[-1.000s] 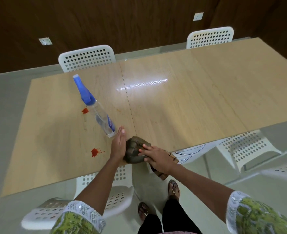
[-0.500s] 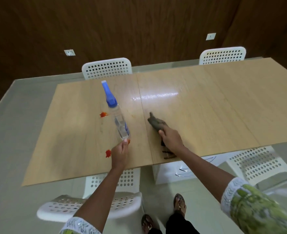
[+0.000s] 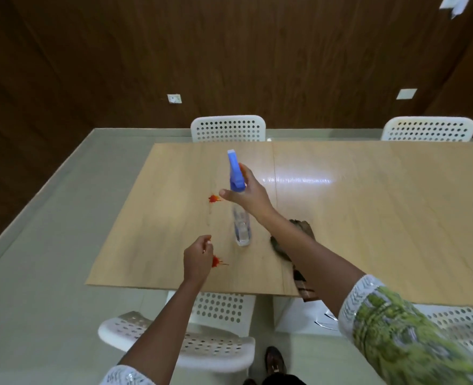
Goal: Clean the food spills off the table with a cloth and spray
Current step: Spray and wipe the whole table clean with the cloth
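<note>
Your right hand (image 3: 248, 194) is wrapped around the neck of the spray bottle (image 3: 239, 207), just under its blue trigger head (image 3: 235, 170); the clear bottle stands upright with its base on the wooden surface (image 3: 368, 218). Your left hand (image 3: 198, 259) hovers loosely curled and holding nothing, above the near edge of the surface, just beside the nearer red spill (image 3: 217, 262). The second red spill (image 3: 213, 198) lies farther in, just left of the bottle's neck and near your right thumb. The dark brown cloth (image 3: 281, 247) lies crumpled on the surface to the right of the bottle, partly hidden under your right forearm, with one end hanging over the near edge. White perforated chairs (image 3: 228, 129) stand at the far side and below the near edge.
</note>
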